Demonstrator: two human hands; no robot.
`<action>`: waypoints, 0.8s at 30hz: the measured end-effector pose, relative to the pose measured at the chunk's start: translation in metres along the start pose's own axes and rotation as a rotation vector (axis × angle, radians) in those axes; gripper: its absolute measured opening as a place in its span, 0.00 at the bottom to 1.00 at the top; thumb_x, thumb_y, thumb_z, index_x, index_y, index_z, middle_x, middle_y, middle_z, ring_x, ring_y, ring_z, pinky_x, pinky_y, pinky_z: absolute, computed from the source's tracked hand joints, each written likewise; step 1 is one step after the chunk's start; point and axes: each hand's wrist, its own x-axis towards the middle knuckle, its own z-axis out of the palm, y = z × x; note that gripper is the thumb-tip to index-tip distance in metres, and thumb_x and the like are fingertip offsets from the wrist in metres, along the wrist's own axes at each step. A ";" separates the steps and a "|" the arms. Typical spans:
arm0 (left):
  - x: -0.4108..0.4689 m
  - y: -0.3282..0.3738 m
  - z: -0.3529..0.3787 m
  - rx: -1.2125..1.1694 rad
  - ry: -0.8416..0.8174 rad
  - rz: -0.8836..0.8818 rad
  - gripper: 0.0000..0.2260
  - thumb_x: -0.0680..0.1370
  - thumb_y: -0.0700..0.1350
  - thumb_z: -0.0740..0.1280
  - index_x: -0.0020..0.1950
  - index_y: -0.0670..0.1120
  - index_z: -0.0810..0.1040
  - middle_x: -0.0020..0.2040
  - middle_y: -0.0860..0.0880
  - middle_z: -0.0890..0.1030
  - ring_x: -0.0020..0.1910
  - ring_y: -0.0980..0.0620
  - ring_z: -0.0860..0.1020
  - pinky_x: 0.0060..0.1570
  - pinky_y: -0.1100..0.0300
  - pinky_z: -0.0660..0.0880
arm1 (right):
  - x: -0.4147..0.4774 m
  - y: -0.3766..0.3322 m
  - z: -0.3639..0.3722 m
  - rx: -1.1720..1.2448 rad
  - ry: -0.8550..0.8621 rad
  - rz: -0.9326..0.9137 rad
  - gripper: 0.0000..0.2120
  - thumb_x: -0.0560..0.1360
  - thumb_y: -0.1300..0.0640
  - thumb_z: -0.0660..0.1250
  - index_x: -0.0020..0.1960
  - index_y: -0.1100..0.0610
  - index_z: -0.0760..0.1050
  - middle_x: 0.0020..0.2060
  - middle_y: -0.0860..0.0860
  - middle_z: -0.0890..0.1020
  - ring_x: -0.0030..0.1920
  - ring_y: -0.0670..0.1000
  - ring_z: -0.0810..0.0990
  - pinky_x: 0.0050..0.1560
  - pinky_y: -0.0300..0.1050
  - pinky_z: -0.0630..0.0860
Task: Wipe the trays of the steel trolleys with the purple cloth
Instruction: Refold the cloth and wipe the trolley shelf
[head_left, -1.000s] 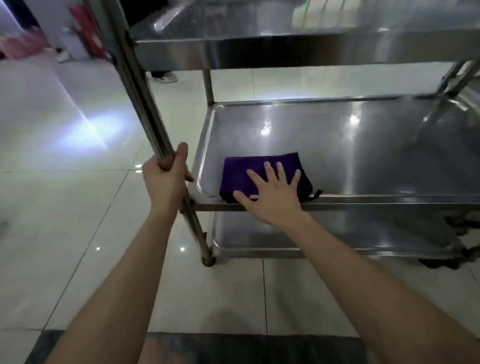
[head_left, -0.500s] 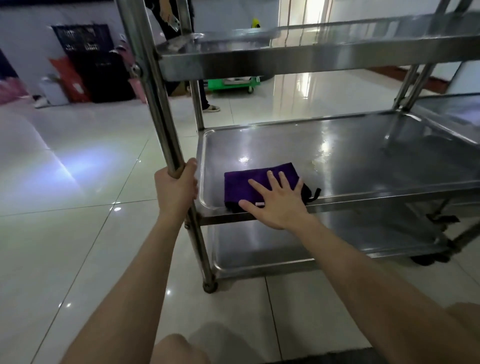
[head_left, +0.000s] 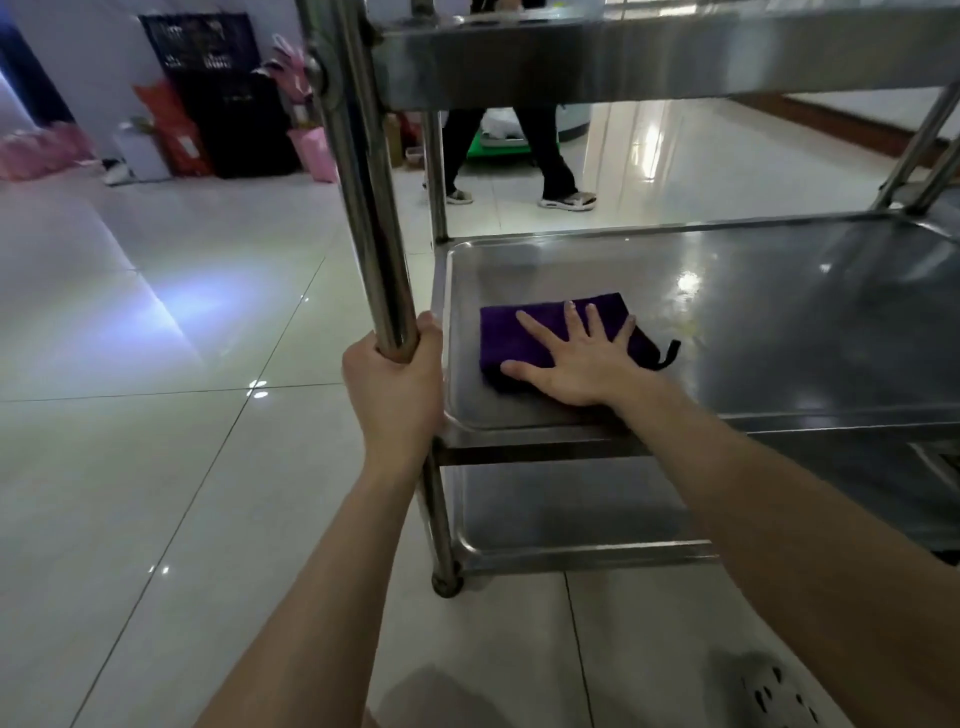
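Left hand: the left hand (head_left: 395, 384) was clamped round the near upright post (head_left: 363, 208) of the steel trolley (head_left: 649, 57), fingers and thumb curled on the tube just beside the middle tray's left corner.
Right hand: the right hand (head_left: 582, 364) lay palm down, its fingers (head_left: 537, 332) straight and spread apart, pressing on the purple cloth (head_left: 506, 340); it gripped nothing.
Purple cloth: it was folded into a flat rectangle and lay on the middle tray (head_left: 805, 322), near the tray's front left corner, with part of it covered by the hand.
Black loop: a small black loop (head_left: 670, 353) stuck out of the cloth's right end and rested on the steel.
Middle tray: its surface was shiny with light glare to the right of the cloth.
Top tray: only the underside and front edge of the top tray (head_left: 675, 52) showed, high in view.
Bottom tray: the bottom tray (head_left: 561, 519) sat low, under the right forearm.
Foot: the post ended in a round foot (head_left: 447, 584) on the pale tiled floor (head_left: 156, 441).
Background: a person's legs (head_left: 556, 150) in dark trousers stood beyond the trolley; black crates (head_left: 218, 78) and pink bags (head_left: 311, 150) stood by the far wall.
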 end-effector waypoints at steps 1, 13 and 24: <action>0.000 -0.001 0.000 -0.003 0.005 0.006 0.19 0.76 0.56 0.71 0.27 0.56 0.71 0.27 0.49 0.67 0.27 0.46 0.69 0.31 0.51 0.70 | 0.018 -0.007 -0.002 -0.005 -0.003 -0.003 0.54 0.59 0.07 0.33 0.81 0.25 0.34 0.87 0.53 0.36 0.85 0.67 0.34 0.72 0.83 0.26; 0.002 -0.003 0.000 0.040 0.075 0.050 0.19 0.75 0.57 0.70 0.29 0.51 0.68 0.29 0.38 0.68 0.28 0.39 0.68 0.29 0.39 0.72 | 0.060 -0.070 -0.004 -0.019 0.013 -0.119 0.48 0.69 0.13 0.37 0.85 0.31 0.41 0.88 0.50 0.40 0.85 0.69 0.34 0.71 0.82 0.24; 0.001 0.005 0.000 0.041 0.049 0.008 0.19 0.77 0.52 0.70 0.28 0.52 0.69 0.26 0.48 0.71 0.27 0.43 0.73 0.29 0.47 0.75 | -0.065 -0.040 0.012 0.039 -0.032 -0.167 0.44 0.73 0.14 0.43 0.85 0.29 0.43 0.88 0.44 0.40 0.86 0.60 0.34 0.77 0.74 0.24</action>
